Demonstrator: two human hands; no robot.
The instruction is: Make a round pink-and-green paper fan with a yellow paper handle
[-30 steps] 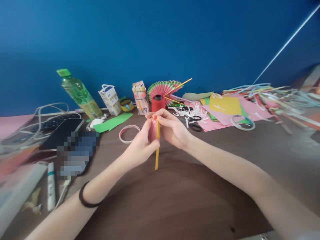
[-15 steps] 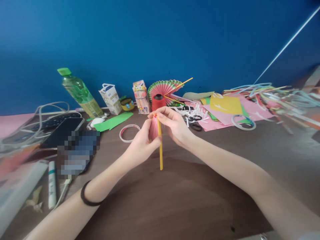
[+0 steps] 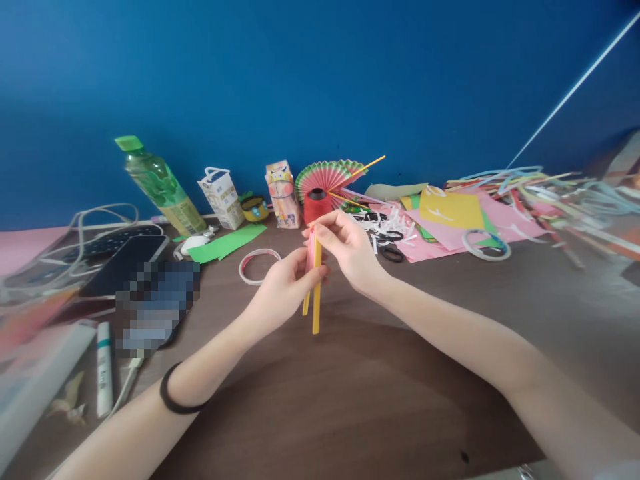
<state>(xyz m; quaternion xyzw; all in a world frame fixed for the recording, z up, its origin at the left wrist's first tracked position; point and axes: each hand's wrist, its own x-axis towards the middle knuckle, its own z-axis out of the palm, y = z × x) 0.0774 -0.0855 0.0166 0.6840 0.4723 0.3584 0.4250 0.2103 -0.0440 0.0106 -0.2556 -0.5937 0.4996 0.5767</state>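
Over the middle of the table, both my hands hold a folded pink paper fan [image 3: 311, 257] with yellow sticks [image 3: 317, 310] along its sides. My left hand [image 3: 285, 283] is closed round the folded paper and sticks, thumb in front. At the top end, my right hand [image 3: 350, 250] pinches the fan between thumb and fingers. Two stick ends hang down below my left hand. Just behind my fingers stands a spool of red thread [image 3: 317, 205]. An opened pink and green paper fan [image 3: 325, 180] is behind the spool.
A roll of tape [image 3: 245, 269] lies left of my hands. Further left are a green bottle [image 3: 163, 187], a small carton [image 3: 223, 200], a phone [image 3: 160, 307] and a marker [image 3: 104, 370]. Scissors [image 3: 391, 253], paper scraps and coloured sheets [image 3: 450, 210] lie on the right.
The pink fan has been pressed narrower in my left hand, and a second yellow stick end now shows below it. My left thumb has moved slightly right and up across the front.
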